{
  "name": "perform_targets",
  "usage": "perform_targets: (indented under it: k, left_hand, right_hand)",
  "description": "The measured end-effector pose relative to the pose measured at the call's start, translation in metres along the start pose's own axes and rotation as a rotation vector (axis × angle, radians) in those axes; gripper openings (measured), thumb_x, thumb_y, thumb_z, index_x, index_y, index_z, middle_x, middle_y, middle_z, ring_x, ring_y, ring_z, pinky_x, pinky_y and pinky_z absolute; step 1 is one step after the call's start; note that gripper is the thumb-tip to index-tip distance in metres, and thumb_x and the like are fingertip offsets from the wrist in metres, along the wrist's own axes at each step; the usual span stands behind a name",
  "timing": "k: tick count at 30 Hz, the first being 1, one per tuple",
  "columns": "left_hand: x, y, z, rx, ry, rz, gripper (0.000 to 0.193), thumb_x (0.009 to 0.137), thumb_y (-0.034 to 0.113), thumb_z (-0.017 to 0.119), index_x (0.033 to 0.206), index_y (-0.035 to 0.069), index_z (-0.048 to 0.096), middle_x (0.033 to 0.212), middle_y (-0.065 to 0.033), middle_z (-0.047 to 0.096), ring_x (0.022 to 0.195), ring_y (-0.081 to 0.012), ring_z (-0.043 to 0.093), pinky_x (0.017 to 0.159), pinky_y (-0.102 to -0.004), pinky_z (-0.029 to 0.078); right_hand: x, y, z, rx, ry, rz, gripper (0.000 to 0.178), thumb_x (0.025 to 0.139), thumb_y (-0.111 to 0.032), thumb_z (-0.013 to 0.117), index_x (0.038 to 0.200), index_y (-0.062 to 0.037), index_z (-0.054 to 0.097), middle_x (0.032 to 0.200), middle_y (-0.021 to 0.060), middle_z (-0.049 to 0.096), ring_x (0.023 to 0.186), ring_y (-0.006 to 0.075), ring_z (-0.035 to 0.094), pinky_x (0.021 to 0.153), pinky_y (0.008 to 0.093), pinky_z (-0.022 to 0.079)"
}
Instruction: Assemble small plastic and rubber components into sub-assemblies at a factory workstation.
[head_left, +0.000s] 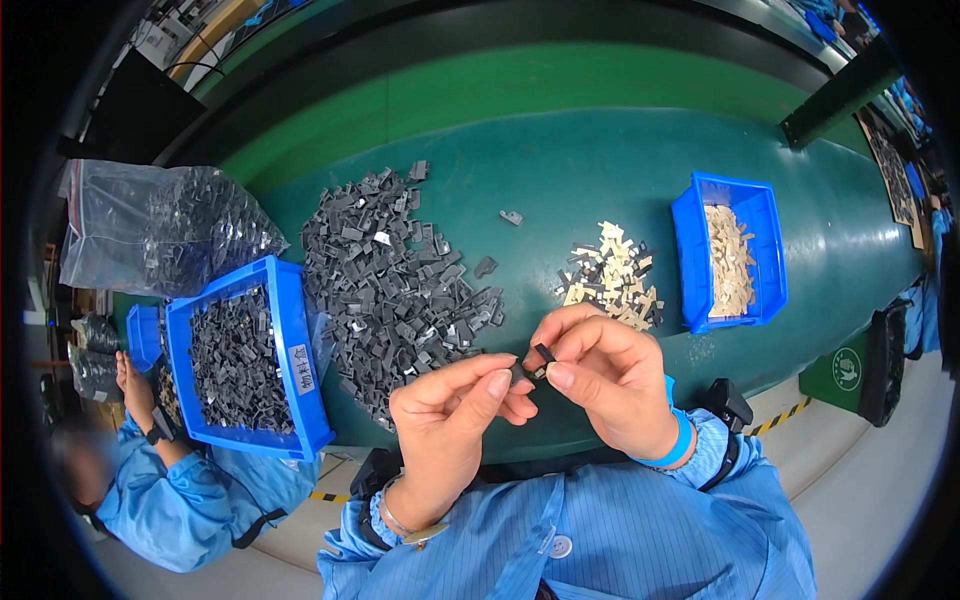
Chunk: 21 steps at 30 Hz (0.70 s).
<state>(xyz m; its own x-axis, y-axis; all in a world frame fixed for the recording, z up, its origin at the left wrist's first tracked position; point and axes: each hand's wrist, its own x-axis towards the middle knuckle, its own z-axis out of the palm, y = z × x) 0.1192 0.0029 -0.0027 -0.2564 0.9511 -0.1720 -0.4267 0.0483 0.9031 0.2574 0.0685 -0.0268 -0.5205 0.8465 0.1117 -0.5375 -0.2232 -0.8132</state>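
Observation:
My left hand (455, 415), closed in a pinch, holds a small dark grey plastic part (517, 374) mostly covered by the fingertips. Close to its right, my right hand (615, 380) grips a small black strip (544, 353) between thumb and forefinger. The two pieces meet or nearly meet; which, I cannot tell. Beyond my left hand spreads a big heap of dark grey plastic parts (375, 270). Past my right hand lies a smaller pile of cream and black strips (612, 265).
A blue bin (318, 400) full of dark parts stands left, beside a clear plastic bag (120, 235) of parts. At right is a blue bin (770, 290) with cream strips. Two loose parts lie on the green table (600, 160). A co-worker's hand (135, 390) is far left.

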Motion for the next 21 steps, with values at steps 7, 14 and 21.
perform_targets:
  k: [7,14,21]
  left_hand:
    - [-0.0015,0.0002,-0.0007,0.043,-0.067,0.027,0.024,0.08,-0.006,0.057,0.103,-0.006,0.058,0.089,-0.0147,0.062,0.075,-0.0182,0.064,0.068,-0.0262,0.053]
    - [-0.0028,-0.003,-0.0033,0.109,-0.115,0.056,0.027,0.08,-0.007,0.056,0.107,-0.005,0.057,0.092,-0.0149,0.061,0.079,-0.0183,0.063,0.07,-0.0264,0.053]
    - [-0.0039,-0.005,-0.0021,0.119,-0.122,0.095,0.027,0.079,-0.008,0.056,0.106,-0.005,0.057,0.092,-0.0149,0.06,0.079,-0.0182,0.062,0.069,-0.0259,0.052]
  right_hand:
    - [-0.0003,-0.0034,0.0038,0.041,0.009,0.038,0.004,0.081,0.007,0.053,0.085,0.0063,0.052,0.101,0.0125,0.047,0.078,0.0169,0.059,0.069,0.0287,0.051]
    - [-0.001,-0.0032,0.0067,0.044,0.02,0.062,0.003,0.081,0.008,0.053,0.084,0.0067,0.052,0.101,0.0124,0.047,0.077,0.016,0.059,0.068,0.027,0.051]
    - [-0.0022,-0.0032,0.0065,0.009,0.025,0.069,0.003,0.08,0.009,0.054,0.082,0.0069,0.053,0.1,0.0121,0.047,0.076,0.0153,0.059,0.067,0.0259,0.052]
